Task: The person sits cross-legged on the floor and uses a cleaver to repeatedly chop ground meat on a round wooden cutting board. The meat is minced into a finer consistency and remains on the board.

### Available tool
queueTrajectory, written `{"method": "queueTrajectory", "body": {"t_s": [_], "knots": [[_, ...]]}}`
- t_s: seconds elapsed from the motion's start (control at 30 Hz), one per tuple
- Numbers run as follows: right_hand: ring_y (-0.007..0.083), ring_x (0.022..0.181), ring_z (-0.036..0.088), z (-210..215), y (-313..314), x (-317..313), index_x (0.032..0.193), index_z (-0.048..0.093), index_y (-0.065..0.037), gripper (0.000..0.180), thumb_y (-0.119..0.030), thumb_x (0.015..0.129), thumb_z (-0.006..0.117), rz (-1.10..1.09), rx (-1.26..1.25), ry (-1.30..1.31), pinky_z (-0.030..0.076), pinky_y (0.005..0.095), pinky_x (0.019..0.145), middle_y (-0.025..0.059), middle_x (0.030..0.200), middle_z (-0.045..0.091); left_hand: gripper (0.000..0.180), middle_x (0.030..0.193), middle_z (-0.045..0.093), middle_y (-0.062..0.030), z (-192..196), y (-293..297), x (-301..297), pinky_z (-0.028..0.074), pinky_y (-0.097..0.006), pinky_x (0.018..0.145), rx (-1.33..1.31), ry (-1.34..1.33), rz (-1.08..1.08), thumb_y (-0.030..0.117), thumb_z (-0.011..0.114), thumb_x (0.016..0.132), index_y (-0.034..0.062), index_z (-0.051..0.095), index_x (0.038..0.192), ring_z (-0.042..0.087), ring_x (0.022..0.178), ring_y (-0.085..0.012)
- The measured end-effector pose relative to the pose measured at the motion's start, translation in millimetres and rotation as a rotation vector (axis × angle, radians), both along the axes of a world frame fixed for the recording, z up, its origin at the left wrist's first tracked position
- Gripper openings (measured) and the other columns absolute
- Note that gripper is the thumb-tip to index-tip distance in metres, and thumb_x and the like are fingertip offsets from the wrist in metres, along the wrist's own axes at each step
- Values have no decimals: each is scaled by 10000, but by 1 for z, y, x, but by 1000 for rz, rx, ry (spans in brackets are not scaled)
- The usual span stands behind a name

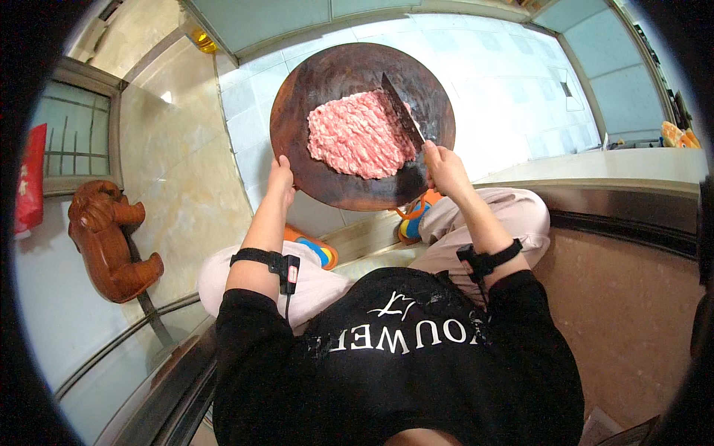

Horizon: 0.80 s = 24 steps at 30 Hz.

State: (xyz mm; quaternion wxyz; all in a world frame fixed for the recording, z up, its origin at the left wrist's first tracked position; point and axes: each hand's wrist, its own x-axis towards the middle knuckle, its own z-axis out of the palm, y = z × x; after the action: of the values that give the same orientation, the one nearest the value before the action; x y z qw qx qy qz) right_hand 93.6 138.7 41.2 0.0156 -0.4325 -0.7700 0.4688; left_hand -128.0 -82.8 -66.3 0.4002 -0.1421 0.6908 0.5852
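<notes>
A round dark wooden chopping board (335,70) is in front of me, above the floor by my feet. Minced pink meat (355,135) lies on it in a flattened, ridged layer. My right hand (445,168) is closed round the handle of a kitchen knife (402,111). Its dark broad blade points away and to the left, along the right edge of the meat. At the board's left near rim, my left hand (282,181) grips the wood, thumb at the edge; its other fingers are mostly hidden.
Orange slippers with blue and yellow (316,247) are on my feet below the board. To the left stands a carved wooden animal stool (111,245). A pale ledge (580,166) runs along the right, and a yellow bottle (202,41) is at the far left.
</notes>
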Motion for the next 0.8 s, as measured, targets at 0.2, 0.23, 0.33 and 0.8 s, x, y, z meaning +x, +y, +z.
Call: {"method": "queueTrajectory", "body": {"t_s": [0.2,0.23,0.33,0.8], "knots": [[217,438,555,13,3,-11,710,519,22,519,-431,908,361,9,-27,0,460,336,476,118,539,547,409,1320,389,-51,-7,-2,-2,412,-444,831,49,-3,4,354,265,960,195,253,1337,462,1109,-241],[206,437,559,16,5,-12,715,522,26,518,-427,909,360,31,-86,-49,459,327,466,108,537,547,407,1320,390,-50,-6,-2,-2,414,-443,830,50,-7,11,352,264,961,196,253,1337,464,1106,-240],[212,446,565,18,8,-13,724,528,31,517,-423,908,361,17,74,-26,460,335,478,114,542,549,403,1318,392,-47,-1,-1,0,419,-438,826,58,-21,35,347,263,962,198,254,1336,470,1101,-240],[209,444,558,15,4,-10,741,540,33,514,-423,903,366,8,-35,-20,454,330,465,106,531,538,406,1317,389,-54,8,1,3,416,-447,838,51,-2,18,345,265,963,173,261,1330,463,1119,-253]]}}
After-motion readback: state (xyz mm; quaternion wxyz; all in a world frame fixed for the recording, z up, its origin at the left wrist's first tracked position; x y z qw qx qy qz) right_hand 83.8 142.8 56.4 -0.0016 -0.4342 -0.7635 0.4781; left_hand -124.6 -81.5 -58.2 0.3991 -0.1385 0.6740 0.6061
